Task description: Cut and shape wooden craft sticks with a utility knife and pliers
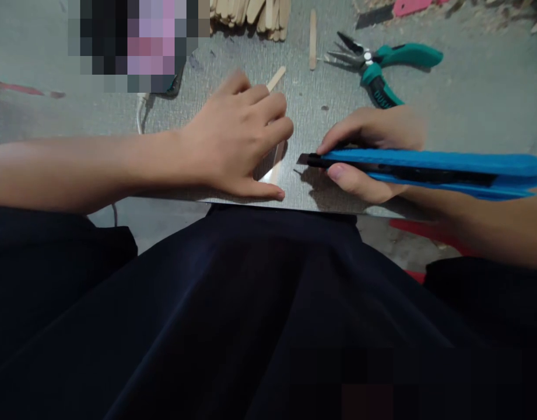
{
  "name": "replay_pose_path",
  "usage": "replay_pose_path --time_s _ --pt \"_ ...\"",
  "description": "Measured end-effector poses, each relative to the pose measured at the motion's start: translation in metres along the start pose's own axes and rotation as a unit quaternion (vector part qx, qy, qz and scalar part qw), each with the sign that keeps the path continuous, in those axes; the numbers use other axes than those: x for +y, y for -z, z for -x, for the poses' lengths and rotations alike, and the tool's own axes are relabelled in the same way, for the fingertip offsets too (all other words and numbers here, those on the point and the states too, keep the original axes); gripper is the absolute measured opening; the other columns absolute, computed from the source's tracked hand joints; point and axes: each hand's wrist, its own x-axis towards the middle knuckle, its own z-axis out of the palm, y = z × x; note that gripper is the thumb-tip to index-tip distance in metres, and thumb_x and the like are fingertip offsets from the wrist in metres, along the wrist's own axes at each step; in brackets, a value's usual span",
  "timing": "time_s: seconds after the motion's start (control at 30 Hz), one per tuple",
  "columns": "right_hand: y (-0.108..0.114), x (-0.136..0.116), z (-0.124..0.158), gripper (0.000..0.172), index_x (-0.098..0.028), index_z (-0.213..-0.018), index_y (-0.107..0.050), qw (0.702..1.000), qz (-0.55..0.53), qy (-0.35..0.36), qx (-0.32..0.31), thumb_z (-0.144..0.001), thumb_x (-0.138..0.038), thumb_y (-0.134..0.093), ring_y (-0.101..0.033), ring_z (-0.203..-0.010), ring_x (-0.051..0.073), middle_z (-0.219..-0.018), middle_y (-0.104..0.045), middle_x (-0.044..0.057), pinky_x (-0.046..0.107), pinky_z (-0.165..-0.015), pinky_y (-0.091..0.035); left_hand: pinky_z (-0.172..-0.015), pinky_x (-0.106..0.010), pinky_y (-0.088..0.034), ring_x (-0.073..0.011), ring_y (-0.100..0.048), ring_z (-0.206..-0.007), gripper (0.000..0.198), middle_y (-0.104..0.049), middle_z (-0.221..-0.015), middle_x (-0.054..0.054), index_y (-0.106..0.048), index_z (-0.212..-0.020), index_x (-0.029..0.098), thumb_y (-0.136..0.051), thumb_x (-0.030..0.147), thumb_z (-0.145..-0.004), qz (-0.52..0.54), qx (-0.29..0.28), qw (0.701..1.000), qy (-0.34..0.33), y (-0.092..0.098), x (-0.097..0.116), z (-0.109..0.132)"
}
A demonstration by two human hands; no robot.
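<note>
My left hand (246, 137) rests over a thin wooden stick (277, 77) near the table's front edge, fingers curled and thumb stretched out. The stick's upper end sticks out beyond the fingers, and a pale strip shows between thumb and forefinger. My right hand (368, 154) holds a blue utility knife (430, 166) between thumb and fingers. The knife's short dark blade points left, a little to the right of my left hand, and does not touch the stick.
Green-handled pliers (368, 57) lie open behind my right hand. Another wooden stick (312, 39) lies left of them. A pile of sticks (251, 14) is at the back, beside a blurred-out object with a white cable (140, 114). A pink item (411, 6) lies back right.
</note>
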Motion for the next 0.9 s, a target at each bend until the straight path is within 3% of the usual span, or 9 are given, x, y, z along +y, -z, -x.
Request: replay_pose_path --time_s 0.07,0.17,0.33,0.5,0.7,0.9 --pt "0.000 0.000 0.000 0.021 -0.037 -0.102 -0.087 1.000 0.003 -0.023 -0.017 -0.093 -0.056 -0.087 -0.079 -0.065 0.026 -0.083 -0.086 0.001 0.043 -0.063 -0.064 -0.140 -0.079 -0.043 -0.0521 -0.059 -0.161 0.094 -0.067 -0.175 -0.026 -0.069 -0.167 0.016 -0.072 0.089 -0.108 0.017 -0.004 1.000 -0.009 -0.007 -0.002 -0.003" --pt "0.001 0.003 0.001 0.029 -0.037 -0.103 -0.087 0.998 -0.010 -0.045 -0.047 -0.095 -0.065 -0.087 -0.076 -0.062 0.026 -0.075 -0.081 0.000 0.043 -0.064 -0.067 -0.144 -0.074 -0.043 -0.0475 -0.056 -0.166 0.094 -0.066 -0.180 -0.023 -0.070 -0.167 0.021 -0.071 0.094 -0.107 0.064 0.006 0.997 -0.034 -0.018 -0.008 -0.009" --pt "-0.001 0.009 0.003 0.031 -0.039 -0.117 -0.088 0.998 -0.013 -0.015 -0.057 -0.100 -0.065 -0.087 -0.078 -0.066 0.025 -0.089 -0.088 0.000 0.043 -0.070 -0.070 -0.148 -0.068 -0.039 -0.0401 -0.049 -0.177 0.098 -0.066 -0.187 -0.014 -0.066 -0.171 0.030 -0.071 0.100 -0.102 0.143 0.025 0.988 -0.057 -0.026 -0.013 -0.019" --pt "-0.001 0.013 0.002 0.043 -0.039 -0.111 -0.088 0.992 0.005 -0.091 -0.084 -0.097 -0.080 -0.089 -0.081 -0.070 0.029 -0.085 -0.087 0.001 0.046 -0.074 -0.076 -0.148 -0.066 -0.041 -0.0358 -0.040 -0.186 0.105 -0.067 -0.187 -0.013 -0.056 -0.182 0.030 -0.078 0.093 -0.101 0.134 -0.012 0.990 -0.038 -0.024 -0.010 -0.020" --pt "-0.001 0.013 0.004 0.046 -0.040 -0.114 -0.089 0.993 0.003 -0.081 -0.081 -0.098 -0.083 -0.085 -0.082 -0.072 0.029 -0.093 -0.090 0.001 0.047 -0.074 -0.076 -0.146 -0.066 -0.044 -0.0359 -0.044 -0.185 0.098 -0.074 -0.178 -0.010 -0.061 -0.179 0.032 -0.078 0.091 -0.101 0.142 -0.011 0.989 -0.037 -0.020 -0.007 -0.020" --pt "-0.001 0.011 0.002 0.050 -0.039 -0.111 -0.088 0.988 0.005 -0.116 -0.097 -0.097 -0.087 -0.083 -0.081 -0.075 0.031 -0.084 -0.085 0.003 0.048 -0.075 -0.076 -0.149 -0.067 -0.041 -0.0373 -0.039 -0.187 0.107 -0.073 -0.180 -0.014 -0.058 -0.181 0.029 -0.078 0.096 -0.100 0.119 -0.036 0.992 -0.031 -0.017 -0.005 -0.023"
